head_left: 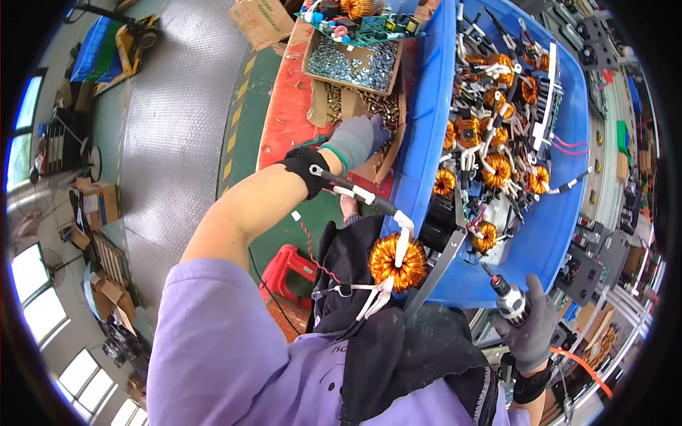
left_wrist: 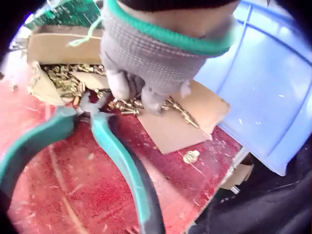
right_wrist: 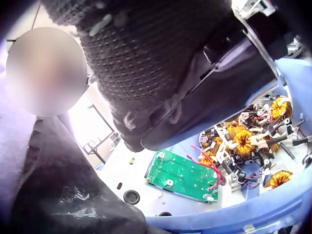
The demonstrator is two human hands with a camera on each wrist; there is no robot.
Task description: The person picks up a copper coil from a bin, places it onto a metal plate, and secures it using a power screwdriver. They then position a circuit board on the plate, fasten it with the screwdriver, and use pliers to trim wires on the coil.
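My gloved left hand (head_left: 359,142) (left_wrist: 153,58) reaches down into an open cardboard box of brass-coloured screws (head_left: 387,106) (left_wrist: 61,80). Its bent fingertips touch the screws; whether they pinch any is hidden. Green-handled pliers (left_wrist: 117,141) lie beside the box on the red surface, near a loose screw (left_wrist: 191,156). In the head view my gloved right hand (head_left: 533,330) grips an electric screwdriver (head_left: 511,303), its bit towards the blue bin. The right wrist view shows the dark glove (right_wrist: 141,63) close up, above a green circuit board (right_wrist: 180,175).
A blue bin (head_left: 426,92) (right_wrist: 195,224) holds several copper coils (head_left: 497,170) (right_wrist: 243,141) with cables. Another coil (head_left: 398,263) hangs over its near edge, before my body. A tray of silver hardware (head_left: 352,67) stands beyond the screws. A red stool (head_left: 284,273) is below.
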